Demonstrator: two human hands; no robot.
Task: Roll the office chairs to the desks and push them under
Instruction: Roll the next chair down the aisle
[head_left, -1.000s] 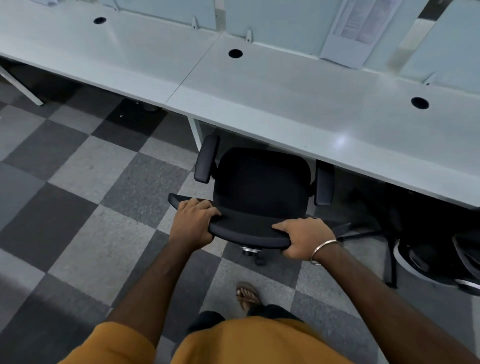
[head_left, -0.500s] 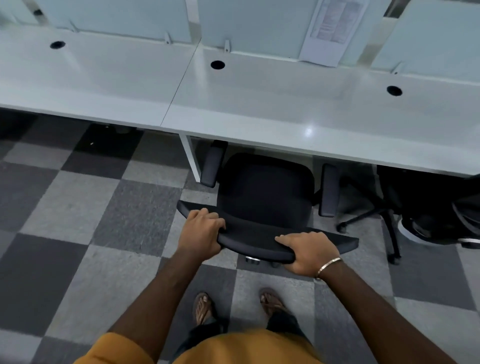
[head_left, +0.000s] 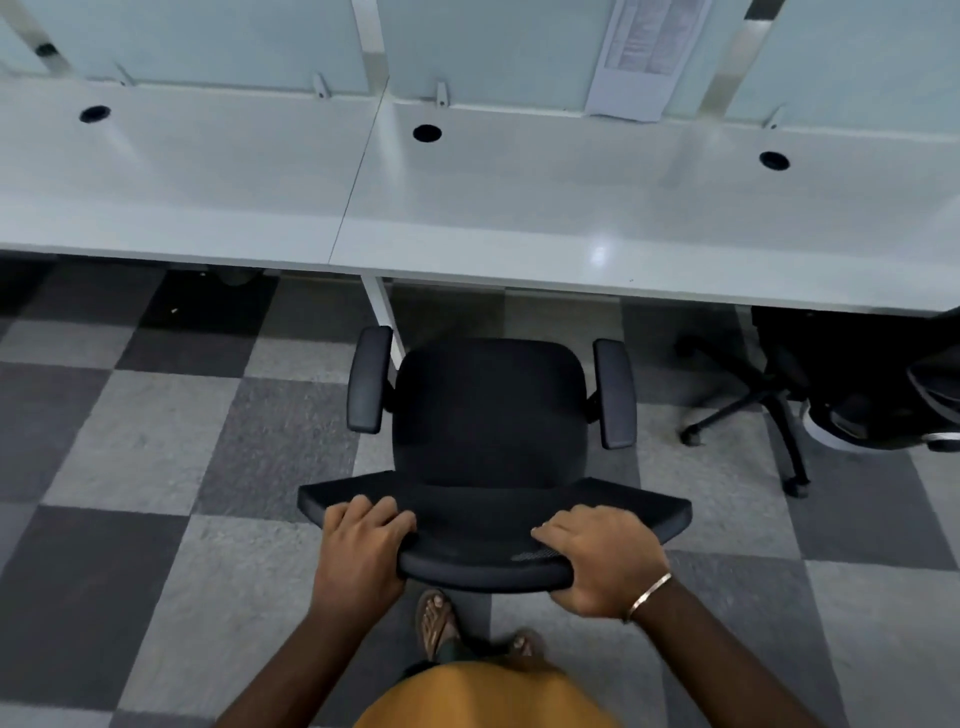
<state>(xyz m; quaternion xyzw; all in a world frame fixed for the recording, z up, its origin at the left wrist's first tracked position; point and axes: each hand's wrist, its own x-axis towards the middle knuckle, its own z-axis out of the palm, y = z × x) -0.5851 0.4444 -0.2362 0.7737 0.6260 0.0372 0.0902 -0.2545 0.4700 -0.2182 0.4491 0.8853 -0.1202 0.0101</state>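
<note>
From my remote feed: both hands curl over the top of a black office chair's backrest (head_left: 493, 525), left hand (head_left: 363, 545) and right hand (head_left: 597, 561) gripping its edge. The chair stands on grey checkered carpet (head_left: 156, 441), seat just short of the white desk (head_left: 519, 208). Frosted partitions (head_left: 234, 41) back the desks; a second chair (head_left: 857, 389) sits under the desk at right.

Office chair (head_left: 491, 415): black seat, armrests and mesh backrest. Desk (head_left: 519, 208): white, with black round cable holes. Floor (head_left: 156, 441): carpet tiles chequered light grey, mid grey and charcoal. Bangle (head_left: 647, 597): silver. Garment (head_left: 483, 696): mustard yellow.
</note>
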